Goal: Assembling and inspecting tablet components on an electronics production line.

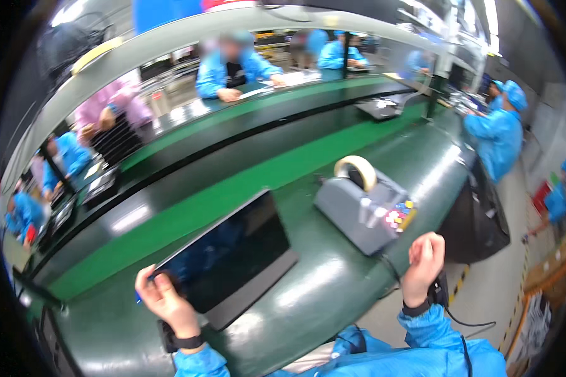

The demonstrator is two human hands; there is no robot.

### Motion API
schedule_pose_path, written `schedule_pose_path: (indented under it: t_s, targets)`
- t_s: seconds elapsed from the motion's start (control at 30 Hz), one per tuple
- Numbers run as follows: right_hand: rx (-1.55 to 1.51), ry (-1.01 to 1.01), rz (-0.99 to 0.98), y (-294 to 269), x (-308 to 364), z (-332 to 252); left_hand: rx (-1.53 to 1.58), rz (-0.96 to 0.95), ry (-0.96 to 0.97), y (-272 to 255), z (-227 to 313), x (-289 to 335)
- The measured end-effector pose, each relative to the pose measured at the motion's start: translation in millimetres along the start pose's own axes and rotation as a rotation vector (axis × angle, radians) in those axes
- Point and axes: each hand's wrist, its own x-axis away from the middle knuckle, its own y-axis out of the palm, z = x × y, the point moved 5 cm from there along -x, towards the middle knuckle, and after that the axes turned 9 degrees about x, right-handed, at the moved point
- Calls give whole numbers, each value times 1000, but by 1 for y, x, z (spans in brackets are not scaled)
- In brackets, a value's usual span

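Note:
A dark, glossy flat display panel point(229, 251) with a grey strip along its near edge is on the green bench, slanting across it. My left hand point(168, 305) is at the panel's left corner, thumb and fingers closed on its edge. A small blue bit point(138, 298) shows beside those fingers. To the right of the panel stands a grey tape dispenser point(352, 210) with a roll of pale tape point(356, 173) and lit buttons. My right hand point(424, 267) is raised near the dispenser's front, fingers curled together; whatever they may hold is hidden.
A green conveyor strip point(163, 251) runs along the bench's far side. Beyond it, people in blue work at another line. A black bag-like cover point(475, 220) hangs at the bench's right end, near another worker point(500, 129). Cardboard boxes point(550, 264) stand far right.

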Motion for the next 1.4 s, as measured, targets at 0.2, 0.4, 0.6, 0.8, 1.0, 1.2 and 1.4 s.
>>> schedule_pose_path:
  t_s: [0.2,0.4,0.6,0.8,1.0,1.2,1.4]
  targets:
    - [77,544,-160,-25,-10,77,31,-21,37,15,-6,4]
    - [-220,739,-253,-9,4,102,29,-20,70,10,-1,6]
    - [-611,900,-278,-2,3,108,58,-31,2,12,-3,6]
    - [-650,843,-283,6,1,102,48,-32,33,17,7,4]
    - [229,320,-253,-40,-25,53,38,-18,12,-2,-9,8]
    - [415,117,-15,-58,-87,31,8,-59,144,21,9,5]
    - [93,591,-186,-47,-41,101,88,-8,-31,-6,-13,2]
